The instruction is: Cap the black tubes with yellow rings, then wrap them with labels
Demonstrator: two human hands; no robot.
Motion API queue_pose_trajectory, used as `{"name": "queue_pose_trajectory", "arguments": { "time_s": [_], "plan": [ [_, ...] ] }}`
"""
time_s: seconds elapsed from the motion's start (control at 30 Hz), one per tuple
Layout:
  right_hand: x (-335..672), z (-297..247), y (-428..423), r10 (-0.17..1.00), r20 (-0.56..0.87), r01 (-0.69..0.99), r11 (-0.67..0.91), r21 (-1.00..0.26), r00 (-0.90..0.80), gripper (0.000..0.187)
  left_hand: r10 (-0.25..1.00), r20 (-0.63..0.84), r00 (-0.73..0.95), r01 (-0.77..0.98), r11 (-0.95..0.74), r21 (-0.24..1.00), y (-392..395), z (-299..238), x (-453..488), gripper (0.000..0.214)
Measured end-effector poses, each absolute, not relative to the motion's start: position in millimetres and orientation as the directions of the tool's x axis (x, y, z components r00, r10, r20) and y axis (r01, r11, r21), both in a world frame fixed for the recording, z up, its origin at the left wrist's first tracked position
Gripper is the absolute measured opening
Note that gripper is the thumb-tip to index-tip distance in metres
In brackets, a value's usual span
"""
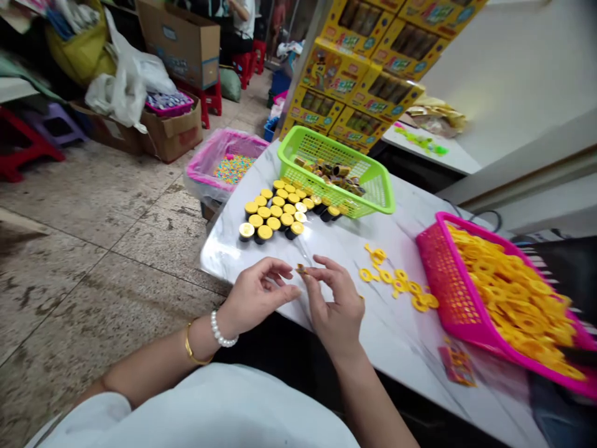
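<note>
While the right hand (338, 308) has a tiny brownish-gold piece (301, 269) pinched in its fingertips over the near edge of the white table (392, 336), the left hand (259, 295) is right beside it, thumb and fingers apart. Just past that: a bunch of yellow-capped black containers (275, 211), then a green basket (388, 194). Loose yellow rings (385, 276) and a pink basket (445, 286) are off right.

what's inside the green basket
A loose heap of small brown-and-gold pieces, some tube-like, lies inside the green basket. The heap covers what is beneath it, and the near side partly blocks the view, so the lowest pieces cannot be seen.
</note>
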State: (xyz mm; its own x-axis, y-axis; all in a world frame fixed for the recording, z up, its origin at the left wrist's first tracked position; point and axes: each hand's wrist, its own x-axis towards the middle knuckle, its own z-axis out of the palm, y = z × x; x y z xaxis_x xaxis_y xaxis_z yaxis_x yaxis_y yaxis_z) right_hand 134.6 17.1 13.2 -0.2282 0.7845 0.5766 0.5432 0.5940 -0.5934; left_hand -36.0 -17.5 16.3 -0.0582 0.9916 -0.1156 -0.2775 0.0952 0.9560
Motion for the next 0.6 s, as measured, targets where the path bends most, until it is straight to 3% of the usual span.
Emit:
{"name": "queue_pose_trajectory", "arguments": {
  "time_s": [0.07,0.13,0.23,0.3,0.4,0.5,0.6],
  "plan": [
    [115,11,11,0.865,0.431,0.381,0.501,-0.777,-0.258,0.006,0.993,-0.089,-0.079,-0.303,0.061,0.951,-16,13,-42,0.025],
    [104,10,10,0.944,0.190,0.179,0.243,-0.953,-0.269,0.023,0.989,-0.092,-0.120,-0.319,0.050,0.947,-16,11,-54,0.024],
    [99,11,18,0.917,-0.154,0.005,-0.164,-0.986,-0.368,0.042,0.982,-0.150,-0.116,-0.290,0.111,0.951,-16,11,-70,0.033],
    [97,12,22,0.850,-0.266,0.039,-0.279,-0.960,-0.455,0.037,0.979,-0.186,-0.080,-0.240,0.162,0.957,-16,11,-76,0.037],
    [92,11,21,0.870,-0.276,0.107,-0.255,-0.961,-0.409,0.039,0.970,-0.196,-0.144,-0.232,0.160,0.959,-20,12,-76,0.039],
    [89,9,14,0.954,-0.174,0.190,-0.130,-0.973,-0.243,0.043,0.931,-0.216,-0.293,-0.358,0.103,0.928,-28,13,-72,0.042],
    [87,9,10,0.976,-0.052,0.300,0.013,-0.954,-0.210,0.046,0.938,-0.216,-0.269,-0.374,0.105,0.922,-38,14,-68,0.047]
  ]
}}
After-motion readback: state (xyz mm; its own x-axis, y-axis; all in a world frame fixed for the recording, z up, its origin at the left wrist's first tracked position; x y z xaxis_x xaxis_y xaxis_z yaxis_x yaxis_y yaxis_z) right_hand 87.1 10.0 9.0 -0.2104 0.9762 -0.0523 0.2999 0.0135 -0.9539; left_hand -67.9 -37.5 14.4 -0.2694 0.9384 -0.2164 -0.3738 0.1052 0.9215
